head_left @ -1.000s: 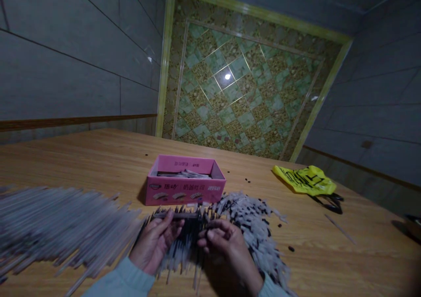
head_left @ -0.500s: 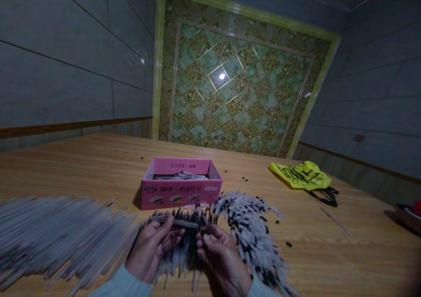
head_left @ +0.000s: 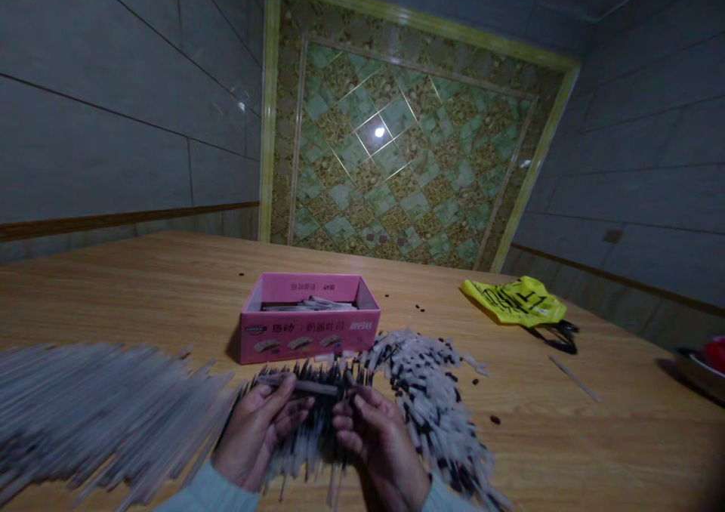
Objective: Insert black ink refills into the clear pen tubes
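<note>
My left hand (head_left: 257, 429) is closed on a slim grey pen-like stick (head_left: 303, 385), held nearly level above the middle pile. My right hand (head_left: 382, 436) pinches something small and dark by the stick's right end; blur hides what it is. Beneath both hands lies a pile of thin dark-tipped sticks (head_left: 306, 440). Long pale translucent sticks (head_left: 96, 414) are heaped to the left. On the right spreads a heap of small whitish and black pieces (head_left: 433, 406), like short caps. Just beyond my hands stands an open pink box (head_left: 309, 338) with pale sticks (head_left: 320, 303) inside.
A yellow bag (head_left: 515, 300) with black lettering lies at the right, a black strap-like thing (head_left: 558, 337) beside it. One loose stick (head_left: 573, 378) and a few black bits rest on the wooden table (head_left: 544, 436). A bowl (head_left: 702, 372) with something red stands at the right edge.
The view has shifted slightly. My right hand's fingers have moved a little at the stick's right end; my left hand keeps the same hold.
</note>
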### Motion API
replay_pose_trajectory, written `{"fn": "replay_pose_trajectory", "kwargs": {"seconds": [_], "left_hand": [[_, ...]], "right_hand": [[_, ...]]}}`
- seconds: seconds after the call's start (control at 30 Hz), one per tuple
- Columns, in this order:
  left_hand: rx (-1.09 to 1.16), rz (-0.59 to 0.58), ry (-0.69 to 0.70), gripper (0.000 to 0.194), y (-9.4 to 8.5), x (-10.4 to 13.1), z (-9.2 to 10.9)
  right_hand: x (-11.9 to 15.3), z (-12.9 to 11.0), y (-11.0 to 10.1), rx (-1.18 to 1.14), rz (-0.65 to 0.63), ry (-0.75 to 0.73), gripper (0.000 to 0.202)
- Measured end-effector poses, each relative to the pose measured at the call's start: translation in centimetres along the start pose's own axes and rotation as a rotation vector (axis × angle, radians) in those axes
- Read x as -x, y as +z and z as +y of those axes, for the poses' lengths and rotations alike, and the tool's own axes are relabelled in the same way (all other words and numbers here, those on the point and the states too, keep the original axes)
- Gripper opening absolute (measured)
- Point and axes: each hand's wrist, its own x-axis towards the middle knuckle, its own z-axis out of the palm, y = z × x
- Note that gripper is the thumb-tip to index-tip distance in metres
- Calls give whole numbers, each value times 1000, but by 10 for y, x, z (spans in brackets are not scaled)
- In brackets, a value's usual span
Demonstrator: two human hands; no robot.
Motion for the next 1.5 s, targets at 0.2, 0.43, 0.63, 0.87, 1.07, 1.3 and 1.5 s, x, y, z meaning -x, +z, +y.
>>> {"fn": "replay_pose_trajectory", "kwargs": {"seconds": [0.2,0.43,0.63,0.87,1.07,1.3,1.5], "left_hand": [[-34,14,-13,12,1,1,0],[-81,20,-13,11,2,3,0],[-117,-1,-4,17,3,4,-2],[-145,-5,-15,21,6,7,-1],[-133,-54,17,39,3,5,-5],[-152,-134,68,46,3,5,-3],[-172,-188,79,40,8,10,2]], "right_hand": [[1,4,1,66,119,-87,41],[-2,6,-4,286,80,-289,35],[-6,7,-11,463,46,-392,26],[-6,11,-12,501,72,-401,20],[-8,11,-14,536,82,-405,16],[-7,13,-5,456,172,-360,22],[1,13,2,501,105,-311,46]]}}
